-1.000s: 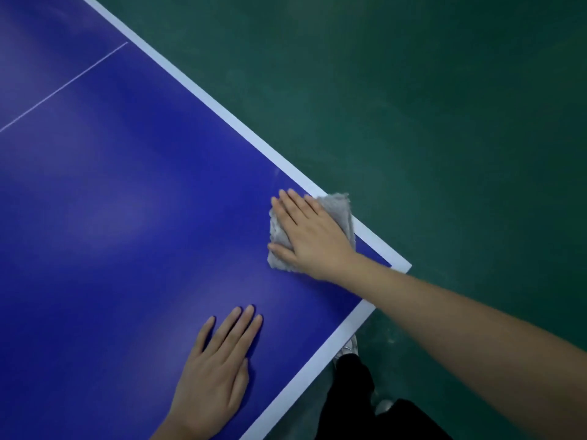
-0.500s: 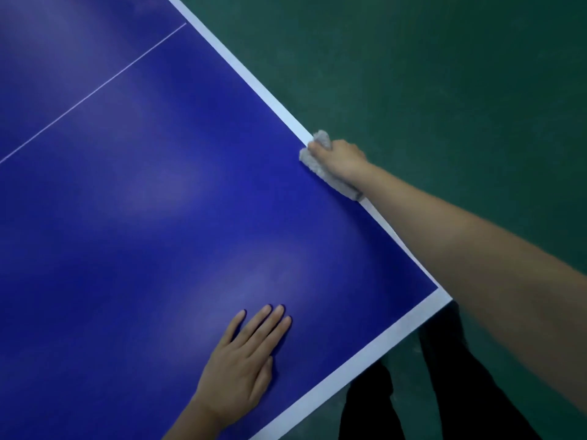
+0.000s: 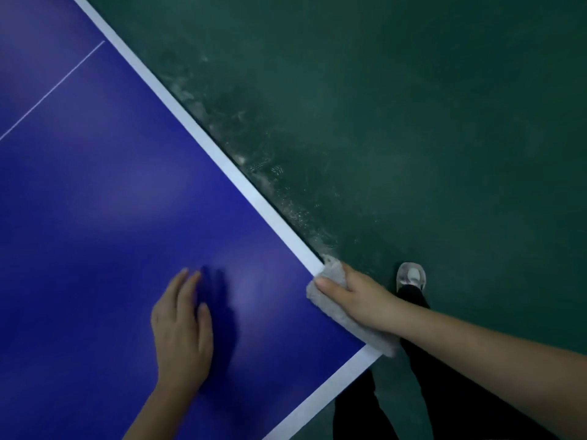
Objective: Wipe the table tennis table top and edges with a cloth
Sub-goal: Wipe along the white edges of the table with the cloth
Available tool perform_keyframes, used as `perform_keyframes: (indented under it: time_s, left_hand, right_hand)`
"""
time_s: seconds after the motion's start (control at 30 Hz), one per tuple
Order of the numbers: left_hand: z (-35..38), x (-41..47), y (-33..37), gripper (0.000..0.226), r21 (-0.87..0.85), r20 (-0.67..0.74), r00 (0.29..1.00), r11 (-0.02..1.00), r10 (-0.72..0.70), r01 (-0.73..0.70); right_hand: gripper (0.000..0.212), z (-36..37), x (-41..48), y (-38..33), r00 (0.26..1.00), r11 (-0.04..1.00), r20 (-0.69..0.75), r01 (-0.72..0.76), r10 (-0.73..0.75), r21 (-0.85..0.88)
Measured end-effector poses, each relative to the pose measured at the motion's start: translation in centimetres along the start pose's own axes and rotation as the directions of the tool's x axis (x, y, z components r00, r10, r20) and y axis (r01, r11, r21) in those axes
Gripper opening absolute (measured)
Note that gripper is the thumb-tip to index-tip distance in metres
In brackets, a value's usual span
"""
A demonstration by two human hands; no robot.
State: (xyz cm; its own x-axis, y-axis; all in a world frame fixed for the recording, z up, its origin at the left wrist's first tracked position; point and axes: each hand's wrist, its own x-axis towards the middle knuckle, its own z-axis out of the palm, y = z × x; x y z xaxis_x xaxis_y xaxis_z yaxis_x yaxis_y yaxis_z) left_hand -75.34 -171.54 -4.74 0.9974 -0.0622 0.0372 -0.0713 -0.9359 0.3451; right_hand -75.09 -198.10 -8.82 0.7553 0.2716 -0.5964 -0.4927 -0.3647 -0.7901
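blue table (image 3: pixel 127 217) with white edge lines, above a green floor (image 3: pixel 444 122).

Nothing to read in this one, honestly. No text, logo or number shows on the blue table tennis table (image 3: pixel 111 217), on the grey cloth (image 3: pixel 352 327) the right hand (image 3: pixel 362 296) grips, or on the shoe (image 3: pixel 411 276) just beyond that hand. The only markings are the plain white border stripe (image 3: pixel 227 166) and the thin white centre line (image 3: pixel 54 89), well past the left hand (image 3: pixel 182 331).
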Motion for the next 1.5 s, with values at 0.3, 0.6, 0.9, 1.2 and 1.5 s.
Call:
perform_keyframes:
  time_s: [0.3, 0.6, 0.9, 1.2, 1.5]
  left_hand:
    - [3.2, 16.7, 4.1, 0.044, 0.025, -0.151, 0.935, 0.944, -0.322, 0.329]
    - [4.8, 21.0, 1.4, 0.049, 0.067, -0.184, 0.802, 0.807, -0.568, 0.587]
    - [5.2, 20.7, 1.3, 0.05, 0.08, -0.184, 0.789, 0.791, -0.586, 0.607]
    - [5.3, 20.7, 0.8, 0.051, 0.08, -0.195, 0.789, 0.792, -0.583, 0.606]
    - [5.1, 20.7, 1.4, 0.054, 0.078, -0.174, 0.781, 0.782, -0.6, 0.618]
  right_hand:
    - [0.067, -0.2, 11.8, -8.1, 0.993, 0.987, 0.002, 0.118, -0.119, 0.11]
    - [0.093, -0.1, -0.1, 2.9, 0.977, 0.987, 0.21, -0.077, 0.046, 0.143]
    - [0.077, -1.3, 20.7, -12.7, 0.978, 0.963, 0.095, 0.163, -0.186, 0.214]
    - [0.058, -1.6, 26.8, -17.9, 0.967, 0.943, 0.114, 0.191, -0.229, 0.273]
    - [0.076, -1.3, 17.0, -9.8, 0.967, 0.969, 0.197, 0.118, -0.162, 0.218]
